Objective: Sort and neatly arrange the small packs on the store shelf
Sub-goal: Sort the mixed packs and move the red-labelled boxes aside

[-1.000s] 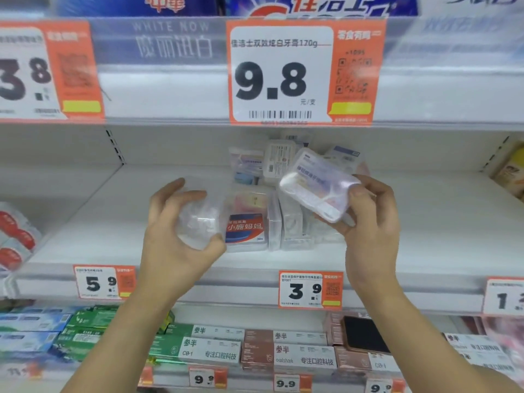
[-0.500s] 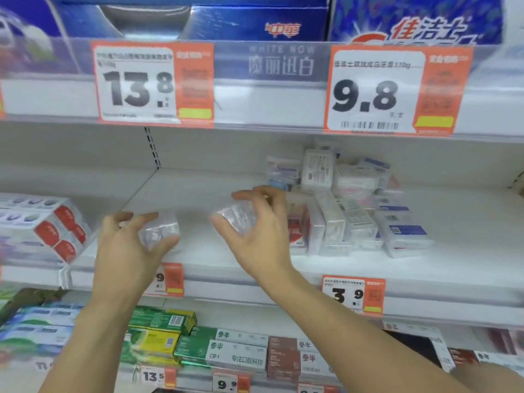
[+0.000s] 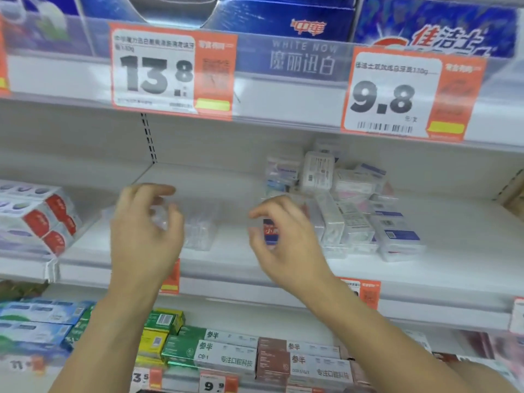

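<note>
My left hand (image 3: pixel 143 236) is over the left part of the white middle shelf (image 3: pixel 459 265), its finger and thumb curled round a small clear pack (image 3: pixel 162 218) that is blurred. A second clear pack (image 3: pixel 200 232) lies on the shelf between my hands. My right hand (image 3: pixel 286 239) hovers with loosely curled fingers and holds nothing. Behind it stands a red and blue pack (image 3: pixel 269 232). To its right is a cluster of small clear and white packs (image 3: pixel 351 219), some upright in rows, some piled loosely at the back.
Red and white boxes (image 3: pixel 42 219) are stacked at the shelf's left end. The upper shelf edge carries the price tags 13.8 (image 3: pixel 170 72) and 9.8 (image 3: pixel 411 95). Toothpaste boxes (image 3: pixel 226 355) fill the shelf below. A yellowish box (image 3: pixel 514 194) sits at the far right.
My right hand has let go of its clear pack, which now lies on the shelf, and has drawn back to the right. My left hand has stayed over the shelf's left part with its pack.
</note>
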The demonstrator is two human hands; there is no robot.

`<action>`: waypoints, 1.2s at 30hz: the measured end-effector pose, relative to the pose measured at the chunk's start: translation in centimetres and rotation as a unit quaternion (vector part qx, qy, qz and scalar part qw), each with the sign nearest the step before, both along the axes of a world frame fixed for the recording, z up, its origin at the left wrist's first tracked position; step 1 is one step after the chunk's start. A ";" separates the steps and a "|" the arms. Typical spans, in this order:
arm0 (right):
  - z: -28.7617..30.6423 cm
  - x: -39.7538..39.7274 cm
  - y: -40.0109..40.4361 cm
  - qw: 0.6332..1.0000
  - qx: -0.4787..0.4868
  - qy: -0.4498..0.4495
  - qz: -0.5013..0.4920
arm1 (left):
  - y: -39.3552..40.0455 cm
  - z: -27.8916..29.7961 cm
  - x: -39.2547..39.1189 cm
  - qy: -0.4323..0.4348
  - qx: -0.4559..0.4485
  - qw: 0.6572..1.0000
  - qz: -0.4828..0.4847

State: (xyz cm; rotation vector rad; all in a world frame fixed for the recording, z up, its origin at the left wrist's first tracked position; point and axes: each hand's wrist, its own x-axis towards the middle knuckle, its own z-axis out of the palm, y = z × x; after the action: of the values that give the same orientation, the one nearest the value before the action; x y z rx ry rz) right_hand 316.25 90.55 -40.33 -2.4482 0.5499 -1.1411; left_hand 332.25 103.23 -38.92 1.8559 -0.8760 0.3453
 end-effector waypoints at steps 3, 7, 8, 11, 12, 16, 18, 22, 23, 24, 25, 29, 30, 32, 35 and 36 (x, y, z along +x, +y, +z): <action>0.1 -3.4 -3.2 0.992 -0.061 -0.014 -0.108 | -3.1 -0.8 -3.2 -0.022 0.022 0.991 -0.127; -1.9 -6.5 -6.4 0.968 -0.050 0.148 -0.197 | -6.9 -3.3 -6.3 -0.036 0.111 0.965 -0.235; -2.5 -7.0 -7.0 0.964 -0.050 0.174 -0.196 | -7.6 -3.8 -6.8 -0.037 0.137 0.958 -0.249; -3.3 -7.8 -8.4 0.967 -0.066 0.169 -0.182 | -9.1 -4.8 -7.5 -0.051 0.211 0.942 -0.255; -3.1 -7.8 -8.6 0.971 -0.057 0.149 -0.179 | -9.5 -5.1 -7.6 -0.051 0.232 0.939 -0.250; -2.5 -8.3 -9.4 0.987 0.029 0.048 -0.151 | -11.3 -5.6 -7.7 -0.017 0.258 0.936 -0.239; -2.5 -8.6 -9.3 0.990 0.069 -0.003 -0.126 | -11.8 -5.3 -7.6 -0.001 0.233 0.941 -0.243; -1.9 -8.9 -9.2 0.972 0.165 -0.102 -0.136 | -11.7 -4.2 -7.7 0.033 0.183 0.959 -0.214; -1.7 -9.0 -9.3 0.963 0.185 -0.128 -0.146 | -11.4 -4.1 -7.7 0.027 0.177 0.964 -0.198; -1.4 -9.2 -9.5 0.957 0.197 -0.144 -0.154 | -11.2 -4.0 -7.8 0.023 0.169 0.968 -0.186; -1.2 -9.4 -9.7 0.956 0.199 -0.144 -0.157 | -10.9 -3.9 -7.7 0.024 0.156 0.972 -0.176; -1.6 -9.3 -9.9 0.975 0.159 -0.047 -0.147 | -10.0 -3.6 -7.4 0.055 0.096 0.985 -0.136; -1.8 -9.2 -9.7 0.977 0.144 -0.019 -0.156 | -9.9 -3.5 -7.3 0.066 0.084 0.986 -0.132; -1.9 -8.9 -9.1 0.979 0.088 -0.001 -0.185 | -9.6 -3.4 -7.1 0.082 0.067 0.985 -0.132; -1.6 -8.3 -7.5 0.989 -0.060 -0.067 -0.120 | -9.6 -3.5 -7.0 0.083 0.050 0.988 -0.120; -1.6 -8.0 -6.8 0.993 -0.077 -0.062 -0.065 | -9.6 -3.5 -6.9 0.083 0.045 0.989 -0.116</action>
State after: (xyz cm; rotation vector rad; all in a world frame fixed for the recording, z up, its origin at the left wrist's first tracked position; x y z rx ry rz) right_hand 308.29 83.76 -41.92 -2.4789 0.6124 -1.4265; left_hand 325.38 93.59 -42.41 1.8130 -0.9931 0.0071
